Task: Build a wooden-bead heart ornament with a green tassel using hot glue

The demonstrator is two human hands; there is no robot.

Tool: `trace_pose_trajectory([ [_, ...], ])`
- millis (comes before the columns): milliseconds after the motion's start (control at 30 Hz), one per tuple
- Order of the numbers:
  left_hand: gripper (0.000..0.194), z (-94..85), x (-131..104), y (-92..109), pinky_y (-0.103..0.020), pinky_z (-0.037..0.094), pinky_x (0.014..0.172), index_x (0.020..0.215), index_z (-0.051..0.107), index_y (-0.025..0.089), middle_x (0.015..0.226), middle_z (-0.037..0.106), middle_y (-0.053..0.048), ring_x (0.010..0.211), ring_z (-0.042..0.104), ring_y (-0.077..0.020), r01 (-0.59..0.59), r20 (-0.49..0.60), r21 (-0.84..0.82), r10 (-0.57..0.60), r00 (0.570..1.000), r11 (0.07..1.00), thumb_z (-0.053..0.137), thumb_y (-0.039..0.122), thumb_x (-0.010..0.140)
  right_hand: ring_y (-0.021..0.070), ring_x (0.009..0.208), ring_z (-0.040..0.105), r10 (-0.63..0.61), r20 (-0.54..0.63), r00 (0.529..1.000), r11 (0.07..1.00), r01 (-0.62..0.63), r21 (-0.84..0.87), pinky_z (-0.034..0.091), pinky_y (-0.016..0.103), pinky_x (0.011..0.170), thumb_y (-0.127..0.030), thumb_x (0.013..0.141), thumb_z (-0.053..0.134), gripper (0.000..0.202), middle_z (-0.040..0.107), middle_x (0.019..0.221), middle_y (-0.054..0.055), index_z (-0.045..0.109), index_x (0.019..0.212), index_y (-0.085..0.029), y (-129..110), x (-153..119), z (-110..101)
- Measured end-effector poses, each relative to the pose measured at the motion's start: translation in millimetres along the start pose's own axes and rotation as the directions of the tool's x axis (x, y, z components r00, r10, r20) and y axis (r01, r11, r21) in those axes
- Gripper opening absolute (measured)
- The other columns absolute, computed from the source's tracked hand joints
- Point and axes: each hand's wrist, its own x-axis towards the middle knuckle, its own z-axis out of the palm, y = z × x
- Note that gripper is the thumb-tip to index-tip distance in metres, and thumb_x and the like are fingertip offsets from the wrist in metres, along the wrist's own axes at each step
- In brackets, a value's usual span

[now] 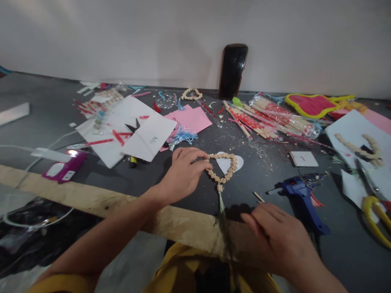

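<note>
A heart-shaped loop of small pale wooden beads [233, 162] lies on the dark tabletop, with a bead and a light tassel [221, 201] hanging from its point past the table edge. My left hand [187, 173] pinches the loop's left side between thumb and fingers. Partly under the loop is a white paper heart [240, 163]. My right hand [275, 232] is over the front edge, right of the tassel, loosely bent with fingers apart; its fingertips are partly hidden, and I see nothing held in it. Just beyond it lies a short wooden stick [258, 197].
A blue glue gun [301, 199] and yellow-handled scissors [374, 211] lie to the right. Wrapped sticks [275, 118], pink paper [191, 118] and a card [149, 138] spread behind. A phone [233, 71] leans against the wall. A purple power strip [65, 167] sits left.
</note>
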Motion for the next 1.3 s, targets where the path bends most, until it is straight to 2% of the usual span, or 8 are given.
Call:
trace_pose_trajectory([
  [100,0.027,-6.2,-5,-4,-0.042,0.032,0.098,0.095,0.064,0.024,0.114,0.060,-0.005,0.113,0.050,-0.0212,0.093,-0.005,-0.019,-0.093,0.996,0.996,0.042,0.010,0.087,0.0125,0.047,0.049,0.175,-0.098,0.980,0.982,-0.180,-0.049,0.034,0.026,0.046,-0.032,0.094,0.040,0.029,0.051,0.054,-0.001,0.046,0.066,-0.025,6,-5,-28],
  [233,0.034,-6.2,0,-12,-0.044,0.033,0.100,0.122,0.051,0.019,0.124,0.055,-0.010,0.119,0.046,-0.0254,0.247,0.081,-0.024,-0.245,0.966,0.969,0.044,0.027,0.090,0.0173,0.059,0.057,0.403,-0.289,0.868,0.892,-0.443,-0.089,0.040,0.031,0.053,-0.031,0.094,0.036,0.021,0.059,0.069,0.004,0.048,0.077,-0.028,14,-8,-49],
  [333,0.045,-0.5,10,-13,-0.049,0.034,0.100,0.131,0.044,0.017,0.130,0.051,-0.013,0.122,0.042,-0.0299,0.275,0.194,-0.015,-0.267,0.944,0.961,0.047,0.036,0.090,0.0236,0.076,0.060,0.244,-0.174,0.954,0.943,-0.276,-0.187,0.047,0.037,0.066,-0.031,0.091,0.039,0.015,0.061,0.082,0.008,0.053,0.092,-0.024,28,5,-37],
  [467,0.043,4.1,24,-8,-0.053,0.033,0.099,0.130,0.044,0.019,0.130,0.051,-0.013,0.122,0.042,-0.0317,0.272,0.235,-0.020,-0.260,0.937,0.962,0.047,0.033,0.090,0.0301,0.107,0.052,0.031,-0.035,0.999,0.960,-0.040,-0.277,0.044,0.047,0.089,-0.024,0.089,0.043,0.036,0.054,0.120,0.016,0.048,0.124,-0.015,38,31,-10],
  [700,0.046,-0.3,24,-5,-0.051,0.029,0.101,0.130,0.044,0.024,0.133,0.046,-0.012,0.126,0.036,-0.0302,0.078,0.263,-0.045,-0.063,0.963,0.996,0.055,0.027,0.085,0.0246,0.096,0.056,-0.027,0.108,0.994,0.980,0.047,-0.193,0.046,0.042,0.085,-0.021,0.090,0.043,0.028,0.064,0.106,0.011,0.056,0.114,-0.017,26,36,6],
  [867,0.034,5.2,21,-2,-0.054,0.024,0.104,0.114,0.055,0.025,0.136,0.043,-0.011,0.136,0.023,-0.0326,-0.088,0.307,-0.055,0.101,0.946,0.995,0.063,0.026,0.081,0.0237,0.086,0.058,0.119,-0.043,0.992,0.965,-0.126,-0.228,0.046,0.039,0.078,-0.029,0.093,0.041,0.019,0.064,0.092,0.009,0.057,0.096,-0.020,23,7,-7],
  [1067,0.028,16.4,21,-1,-0.059,0.018,0.105,0.111,0.058,0.025,0.138,0.044,-0.011,0.137,0.022,-0.0333,-0.130,0.320,-0.085,0.150,0.935,0.988,0.061,0.026,0.083,0.0332,0.097,0.056,0.325,-0.259,0.910,0.827,-0.406,-0.388,0.043,0.049,0.087,-0.044,0.090,0.040,0.032,0.061,0.101,0.014,0.055,0.105,-0.021,41,-42,-28],
  [1300,0.014,21.1,23,2,-0.055,0.023,0.105,0.099,0.062,0.024,0.137,0.045,-0.008,0.137,0.023,-0.0317,-0.095,0.318,-0.098,0.122,0.940,0.991,0.054,0.027,0.087,0.0363,0.102,0.056,0.491,-0.194,0.849,0.768,-0.527,-0.363,0.046,0.053,0.086,-0.063,0.085,0.035,0.065,0.059,0.107,0.019,0.051,0.123,-0.013,64,-57,-13],
])
